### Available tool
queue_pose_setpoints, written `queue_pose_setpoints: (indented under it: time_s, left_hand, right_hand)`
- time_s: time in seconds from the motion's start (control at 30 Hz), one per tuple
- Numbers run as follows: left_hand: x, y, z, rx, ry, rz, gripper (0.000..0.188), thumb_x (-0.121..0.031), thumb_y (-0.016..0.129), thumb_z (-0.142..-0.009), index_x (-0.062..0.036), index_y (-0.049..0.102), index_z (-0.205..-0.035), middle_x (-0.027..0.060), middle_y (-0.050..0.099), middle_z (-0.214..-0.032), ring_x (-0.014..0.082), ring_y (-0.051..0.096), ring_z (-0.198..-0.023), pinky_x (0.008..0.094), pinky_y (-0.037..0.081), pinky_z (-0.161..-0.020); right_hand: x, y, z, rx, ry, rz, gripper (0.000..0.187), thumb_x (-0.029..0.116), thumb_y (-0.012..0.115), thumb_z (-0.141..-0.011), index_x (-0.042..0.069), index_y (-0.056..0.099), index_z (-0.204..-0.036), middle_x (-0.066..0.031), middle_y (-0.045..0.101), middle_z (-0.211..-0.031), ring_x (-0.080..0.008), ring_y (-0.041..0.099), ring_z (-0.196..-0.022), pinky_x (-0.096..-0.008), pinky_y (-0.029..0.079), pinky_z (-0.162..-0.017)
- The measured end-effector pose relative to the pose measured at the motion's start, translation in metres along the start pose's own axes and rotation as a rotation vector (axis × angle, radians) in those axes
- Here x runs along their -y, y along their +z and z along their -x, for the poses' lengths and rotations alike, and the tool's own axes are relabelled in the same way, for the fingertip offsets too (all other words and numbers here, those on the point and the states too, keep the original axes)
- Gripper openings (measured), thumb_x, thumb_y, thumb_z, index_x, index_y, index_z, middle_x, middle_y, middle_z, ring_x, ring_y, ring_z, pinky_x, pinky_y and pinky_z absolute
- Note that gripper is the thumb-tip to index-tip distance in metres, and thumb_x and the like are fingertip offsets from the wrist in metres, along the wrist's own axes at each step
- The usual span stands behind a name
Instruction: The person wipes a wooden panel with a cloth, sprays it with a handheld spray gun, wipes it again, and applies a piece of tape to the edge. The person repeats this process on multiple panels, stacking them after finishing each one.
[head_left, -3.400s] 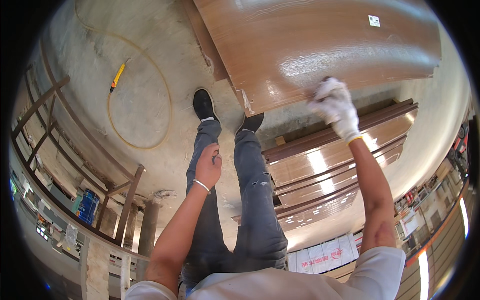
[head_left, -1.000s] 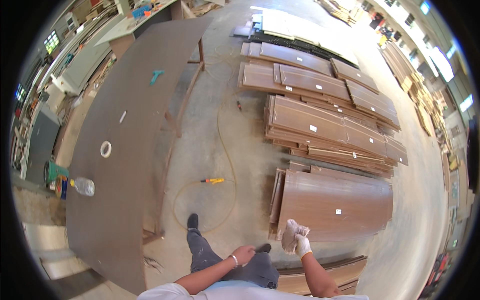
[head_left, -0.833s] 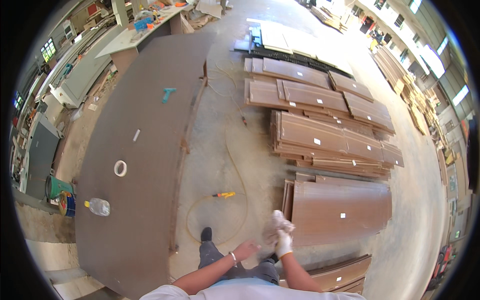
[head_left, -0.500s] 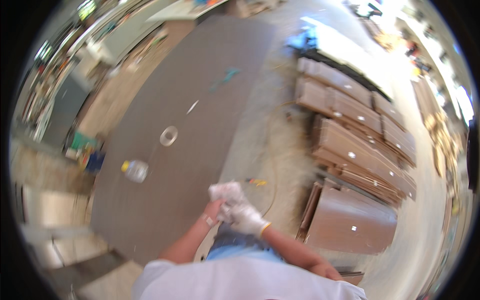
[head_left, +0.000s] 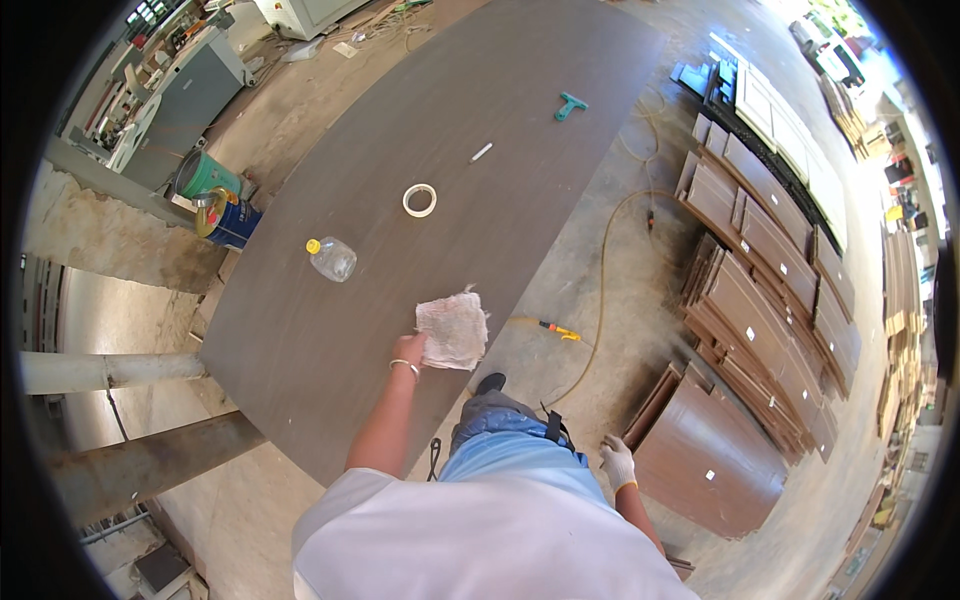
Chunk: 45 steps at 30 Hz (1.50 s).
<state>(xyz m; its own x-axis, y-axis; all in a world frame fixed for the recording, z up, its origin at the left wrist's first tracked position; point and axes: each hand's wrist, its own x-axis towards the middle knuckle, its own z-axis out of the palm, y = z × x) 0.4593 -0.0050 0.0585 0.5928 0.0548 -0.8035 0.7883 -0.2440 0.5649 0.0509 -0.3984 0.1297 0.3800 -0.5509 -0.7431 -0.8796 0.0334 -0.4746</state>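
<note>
My bare left hand [head_left: 409,349] is closed on the left edge of a square, pale pinkish cleaning cloth [head_left: 452,330]. The cloth hangs flat over the near right edge of a large brown panel tabletop [head_left: 330,400]. To my right, my right hand [head_left: 618,462], in a white glove, hangs low with its fingers loosely apart and nothing visible in it. It is nearest to a stack of brown boards. Farther up the tabletop lie a clear bottle with a yellow cap [head_left: 332,259], a roll of tape [head_left: 419,200], a white pen-like stick [head_left: 482,152] and a teal scraper [head_left: 571,107].
Stacked brown panels [head_left: 715,450] stand on the floor to the right. A yellow air hose [head_left: 602,300] and a yellow-orange air gun [head_left: 560,331] lie beside the tabletop. Green [head_left: 207,176] and blue [head_left: 232,222] buckets stand at its left, near pipes [head_left: 110,371].
Both hands were together on the bunched cloth. Now the right hand has let go and dropped to my right side, while the left holds the cloth spread out, farther over the tabletop.
</note>
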Motion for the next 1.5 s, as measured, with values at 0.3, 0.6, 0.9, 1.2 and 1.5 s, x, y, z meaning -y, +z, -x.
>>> queue_pose_setpoints:
  time_s: [0.3,0.6,0.9,1.2,1.5]
  left_hand:
    - [-0.076,0.012,-0.050,-0.427,0.719,-0.886,0.044,-0.012,0.065,-0.086,-0.0103,0.060,-0.130,0.0152,0.055,-0.141,0.0360,0.054,-0.127,0.0473,0.044,-0.109]
    - [-0.239,0.057,-0.169,-0.279,0.812,-1.566,0.047,-0.024,0.060,-0.090,-0.0125,0.067,-0.135,0.0132,0.040,-0.161,0.0339,0.032,-0.151,0.0468,0.032,-0.122]
    - [-0.224,0.164,-0.106,-0.325,1.212,-1.068,0.025,-0.004,0.064,-0.080,-0.0046,0.070,-0.104,0.0173,0.065,-0.112,0.0385,0.061,-0.113,0.0492,0.048,-0.100]
    - [0.011,0.273,0.187,1.201,1.007,-1.349,0.040,-0.007,0.055,-0.088,-0.0116,0.057,-0.128,0.0269,0.070,-0.106,0.0470,0.066,-0.099,0.0550,0.054,-0.083]
    - [0.017,0.215,0.203,1.644,0.940,-0.922,0.052,-0.026,0.067,-0.097,-0.0086,0.049,-0.143,0.0142,0.065,-0.127,0.0305,0.065,-0.115,0.0410,0.051,-0.098]
  right_hand:
    - [-0.097,-0.017,0.039,-0.151,0.376,-0.360,0.042,0.012,0.059,-0.087,0.003,0.068,-0.128,-0.0072,0.073,-0.097,-0.0123,0.066,-0.075,-0.0274,0.048,-0.057]
    - [-0.028,-0.008,0.112,-0.246,0.191,-0.063,0.043,0.017,0.061,-0.091,0.002,0.067,-0.131,-0.0130,0.074,-0.119,-0.0197,0.070,-0.107,-0.0299,0.053,-0.094]
    - [-0.006,0.028,0.159,-0.372,0.336,-0.113,0.040,0.024,0.058,-0.089,0.010,0.071,-0.124,-0.0151,0.073,-0.120,-0.0282,0.070,-0.112,-0.0355,0.053,-0.098]
    - [0.064,0.056,0.155,-0.453,0.026,-0.116,0.070,0.023,0.069,-0.084,0.014,0.048,-0.150,-0.0182,0.065,-0.134,-0.0351,0.059,-0.129,-0.0397,0.045,-0.112]
    - [0.073,0.061,0.158,-0.086,-0.118,-0.485,0.039,0.019,0.070,-0.091,0.011,0.068,-0.129,-0.0116,0.074,-0.107,-0.0207,0.071,-0.092,-0.0338,0.056,-0.083]
